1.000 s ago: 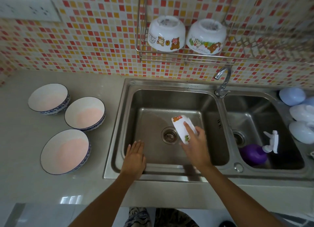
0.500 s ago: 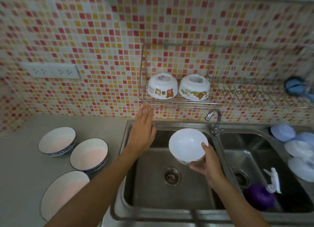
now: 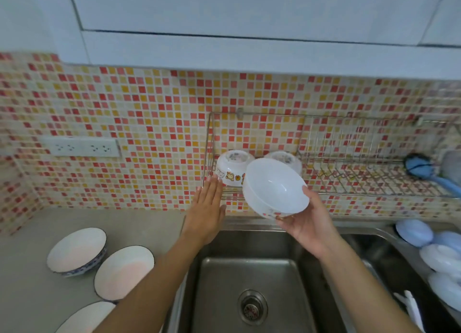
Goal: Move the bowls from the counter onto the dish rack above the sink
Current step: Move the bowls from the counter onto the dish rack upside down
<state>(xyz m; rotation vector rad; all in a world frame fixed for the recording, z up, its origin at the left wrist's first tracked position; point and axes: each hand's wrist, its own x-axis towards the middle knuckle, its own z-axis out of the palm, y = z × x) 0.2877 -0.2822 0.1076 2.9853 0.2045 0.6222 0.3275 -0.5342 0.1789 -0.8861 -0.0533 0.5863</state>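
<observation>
Head view: my right hand (image 3: 308,229) cups the white bowl (image 3: 274,187) from below, thumb over the rim, held just in front of the dish rack (image 3: 349,180). My left hand (image 3: 207,213) is flat, fingers straight, holding nothing. Bowl looks light, glazed, likely slippery and chippable; rim-and-base hold seems best.

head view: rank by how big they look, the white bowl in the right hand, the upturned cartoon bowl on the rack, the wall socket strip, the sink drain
1. white bowl, though nearness to the camera inflates it
2. wall socket strip
3. upturned cartoon bowl, partly hidden, and sink drain: too alike to rank
</observation>
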